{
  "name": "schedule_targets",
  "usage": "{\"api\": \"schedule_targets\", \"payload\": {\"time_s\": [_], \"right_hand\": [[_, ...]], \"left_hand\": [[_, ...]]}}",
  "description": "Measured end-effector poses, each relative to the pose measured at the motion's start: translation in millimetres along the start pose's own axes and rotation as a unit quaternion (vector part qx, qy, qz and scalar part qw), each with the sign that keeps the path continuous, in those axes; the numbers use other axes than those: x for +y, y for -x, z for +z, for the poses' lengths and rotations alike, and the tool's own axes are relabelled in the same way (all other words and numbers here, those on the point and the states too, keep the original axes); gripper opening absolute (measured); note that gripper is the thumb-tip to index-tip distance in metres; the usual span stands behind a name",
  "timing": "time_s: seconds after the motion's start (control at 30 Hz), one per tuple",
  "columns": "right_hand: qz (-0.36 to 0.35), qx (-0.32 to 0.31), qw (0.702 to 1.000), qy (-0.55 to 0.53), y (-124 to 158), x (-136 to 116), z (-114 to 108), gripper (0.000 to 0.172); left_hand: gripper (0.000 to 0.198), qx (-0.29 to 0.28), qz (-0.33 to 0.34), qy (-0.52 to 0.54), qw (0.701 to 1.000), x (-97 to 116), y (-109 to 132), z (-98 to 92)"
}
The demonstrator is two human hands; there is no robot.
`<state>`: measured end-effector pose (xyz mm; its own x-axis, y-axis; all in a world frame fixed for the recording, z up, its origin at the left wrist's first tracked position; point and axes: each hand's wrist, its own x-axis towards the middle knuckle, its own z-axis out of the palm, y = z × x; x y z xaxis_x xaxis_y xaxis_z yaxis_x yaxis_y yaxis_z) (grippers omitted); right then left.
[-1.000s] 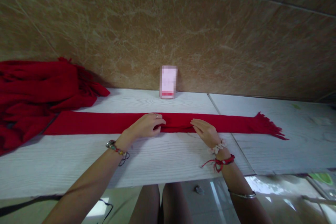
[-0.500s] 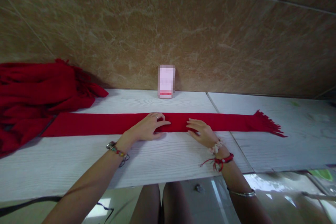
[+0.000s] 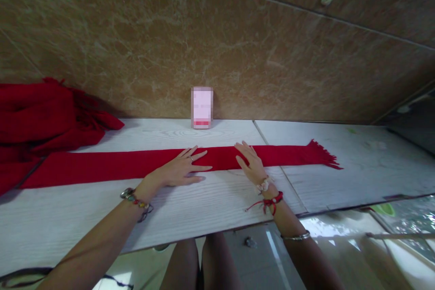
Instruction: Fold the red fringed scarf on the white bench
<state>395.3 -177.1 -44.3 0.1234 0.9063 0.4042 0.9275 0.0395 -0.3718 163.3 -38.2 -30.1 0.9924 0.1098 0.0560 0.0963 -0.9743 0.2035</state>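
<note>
A long red scarf lies stretched flat across the white wooden table, its fringed end pointing right. My left hand lies flat on the scarf's near edge with fingers spread, holding nothing. My right hand rests flat on the scarf a little to the right, fingers stretched out, also holding nothing. Both wrists wear bracelets.
A heap of red cloth is piled at the table's far left. A small pink box stands against the brown marble wall. The table's front edge is near my knees, with glossy floor below.
My left hand went from a curled grip on the scarf to lying flat with fingers spread. My right hand flattened too. The view swung slightly to the right.
</note>
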Motion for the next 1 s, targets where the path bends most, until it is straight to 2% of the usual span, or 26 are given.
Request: {"api": "schedule_targets", "payload": {"time_s": [0.03, 0.1, 0.2, 0.37, 0.47, 0.53, 0.67, 0.77, 0.9, 1.0], "right_hand": [[0.036, 0.000, 0.999, 0.024, 0.9, 2.2, -0.3, 0.040], [0.072, -0.052, 0.994, 0.069, 5.3, 7.6, -2.5, 0.041], [0.056, -0.128, 0.984, 0.107, 16.2, 16.6, -11.1, 0.040], [0.052, -0.099, 0.978, 0.175, 30.5, 32.5, -27.7, 0.042], [0.045, -0.119, 0.972, 0.200, 37.4, 42.3, -30.6, 0.042], [0.035, -0.127, 0.972, 0.196, 43.3, 50.3, -32.1, 0.043], [-0.002, -0.128, 0.980, 0.152, 55.2, 71.6, -42.6, 0.041], [-0.017, -0.099, 0.987, 0.128, 59.3, 85.2, -53.0, 0.038], [-0.030, -0.050, 0.988, 0.140, 55.0, 88.2, -57.8, 0.035], [-0.063, -0.066, 0.984, 0.154, 48.2, 84.8, -54.2, 0.033]], "left_hand": [[0.038, 0.003, -0.002, 0.001, 1.000, -0.2, 0.2, -0.2], [0.034, 0.008, -0.007, 0.003, 1.000, 0.8, -1.4, -1.3], [0.034, 0.025, 0.005, 0.003, 1.000, 7.7, -14.3, -3.1], [0.035, 0.042, 0.017, 0.000, 0.999, 28.3, -71.0, 1.4], [0.037, 0.041, 0.024, -0.010, 0.999, 38.1, -105.5, 9.6], [0.039, 0.021, 0.031, -0.014, 0.999, 41.8, -118.6, 15.2], [0.043, -0.002, 0.043, -0.027, 0.999, 42.8, -122.5, 21.6], [0.043, -0.002, 0.047, -0.034, 0.998, 42.1, -119.9, 21.9], [0.039, 0.012, 0.078, -0.043, 0.996, 43.0, -119.7, 22.8], [0.039, 0.021, 0.115, -0.048, 0.992, 43.8, -119.7, 24.7]]}}
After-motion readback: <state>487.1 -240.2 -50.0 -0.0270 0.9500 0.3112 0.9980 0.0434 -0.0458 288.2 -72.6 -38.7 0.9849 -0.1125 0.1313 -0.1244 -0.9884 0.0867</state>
